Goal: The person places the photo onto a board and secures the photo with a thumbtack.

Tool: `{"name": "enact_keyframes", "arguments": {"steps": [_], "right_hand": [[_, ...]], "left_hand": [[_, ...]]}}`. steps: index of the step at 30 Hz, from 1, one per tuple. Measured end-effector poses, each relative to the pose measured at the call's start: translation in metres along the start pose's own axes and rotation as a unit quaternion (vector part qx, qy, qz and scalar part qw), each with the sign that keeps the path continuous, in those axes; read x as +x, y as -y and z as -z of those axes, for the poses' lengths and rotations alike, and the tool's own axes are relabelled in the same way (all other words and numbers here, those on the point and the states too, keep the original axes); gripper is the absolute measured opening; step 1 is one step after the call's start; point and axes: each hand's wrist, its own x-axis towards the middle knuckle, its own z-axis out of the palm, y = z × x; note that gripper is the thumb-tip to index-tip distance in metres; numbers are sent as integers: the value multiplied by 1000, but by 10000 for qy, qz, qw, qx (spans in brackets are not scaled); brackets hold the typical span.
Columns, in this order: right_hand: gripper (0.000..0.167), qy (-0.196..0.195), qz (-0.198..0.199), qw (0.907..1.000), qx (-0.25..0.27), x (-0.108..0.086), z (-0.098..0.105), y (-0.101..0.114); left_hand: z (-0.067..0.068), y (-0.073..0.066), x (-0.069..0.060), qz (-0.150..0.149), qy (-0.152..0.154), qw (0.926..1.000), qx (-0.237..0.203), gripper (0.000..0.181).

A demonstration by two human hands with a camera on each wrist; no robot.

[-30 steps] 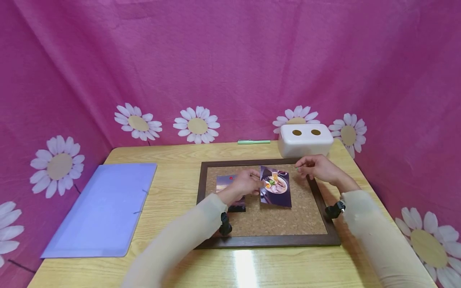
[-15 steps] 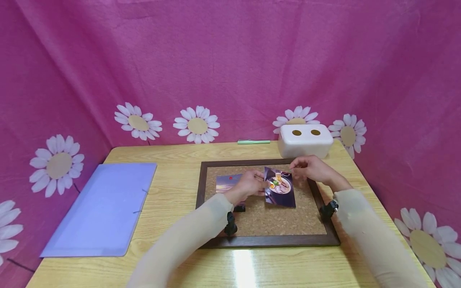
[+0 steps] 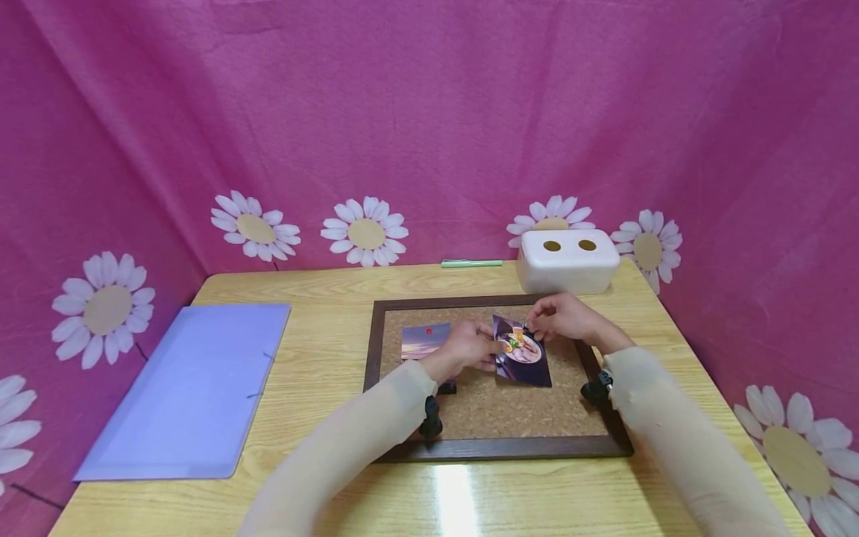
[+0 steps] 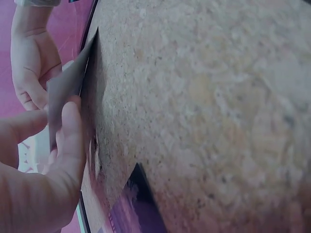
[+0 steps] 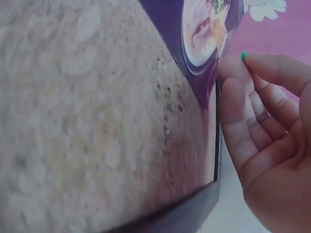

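My left hand [image 3: 468,344] pinches the left edge of a photo of a noodle bowl [image 3: 526,371], with a thumb on its face. In the left wrist view the back of that photo [image 4: 69,87] is tilted up from the cork. Close to its upper right corner, my right hand [image 3: 562,317] pinches a small green push pin [image 5: 243,56] between thumb and finger. Beneath both hands lies a corkboard [image 3: 496,418] in a dark brown frame. A sunset photo [image 3: 417,343] bearing a red push pin [image 3: 429,331] is on its left part, partly hidden by my left hand.
A translucent blue folder [image 3: 188,391] lies on the left of the wooden table [image 3: 329,328]. At the back are a green pen [image 3: 471,263] and a white box with two round holes [image 3: 569,265]. Pink flowered cloth [image 3: 429,134] surrounds the table.
My left hand has shifted the noodle photo slightly right. My right hand has come left and a little down, bringing the green push pin to the photo's upper right corner.
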Motion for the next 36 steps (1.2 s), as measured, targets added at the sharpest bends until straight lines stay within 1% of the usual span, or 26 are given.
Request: {"name": "enact_keyframes", "arguments": {"steps": [7, 9, 14, 17, 21, 26, 29, 32, 36], "right_hand": [[19, 174, -176, 9996, -102, 6, -4, -2], [18, 219, -207, 9994, -150, 6, -4, -2], [18, 266, -284, 9991, -168, 9, -5, -1], [18, 344, -275, 9989, -130, 11, -6, -3], [16, 406, -364, 9984, -161, 13, -7, -4], [15, 359, -301, 9978, -472, 14, -8, -3], [15, 360, -253, 9967, -682, 15, -9, -3], [14, 367, -357, 9959, -743, 16, -9, -3], [15, 416, -379, 9953, -793, 18, -10, -3]], "left_hand": [[2, 0, -4, 24, 51, 9993, 380, 4], [3, 0, -4, 53, 85, 9993, 361, 4], [2, 1, -3, 194, 178, 9996, 113, 6], [2, 2, -3, 231, 196, 9995, 131, 9], [2, 3, -3, 259, 265, 9990, 264, 15], [2, 2, -5, 319, 310, 9982, 399, 24], [0, 1, -6, 343, 282, 9982, 402, 26], [-1, 2, -5, 339, 225, 9984, 400, 30], [-3, 3, -5, 338, 144, 9982, 474, 38]]}}
